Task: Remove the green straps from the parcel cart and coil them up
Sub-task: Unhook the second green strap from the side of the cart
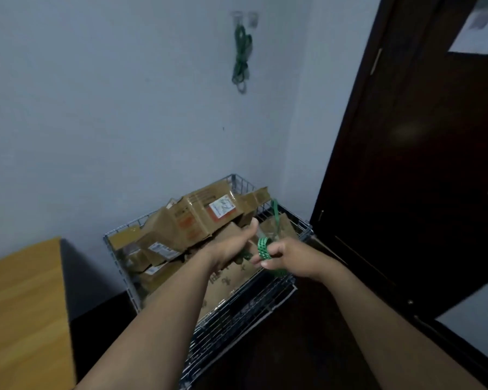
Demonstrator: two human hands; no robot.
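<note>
Head view: over the parcel cart (303, 229), right hand (292, 260) grips the coiled green strap (264, 248), left hand (230, 249) pinches its slack; keep turns taut.

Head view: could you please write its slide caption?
Left hand and right hand coil a green strap over the parcel cart; a coiled strap hangs behind.

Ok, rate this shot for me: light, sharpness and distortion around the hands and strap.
Head view: dim, bluish light; the green strap at the right hand reads clearly, perforations visible; the left hand is slightly soft; the hanging strap bundle on the wall is blurred; wide-angle bowing tilts the dark door.
</note>
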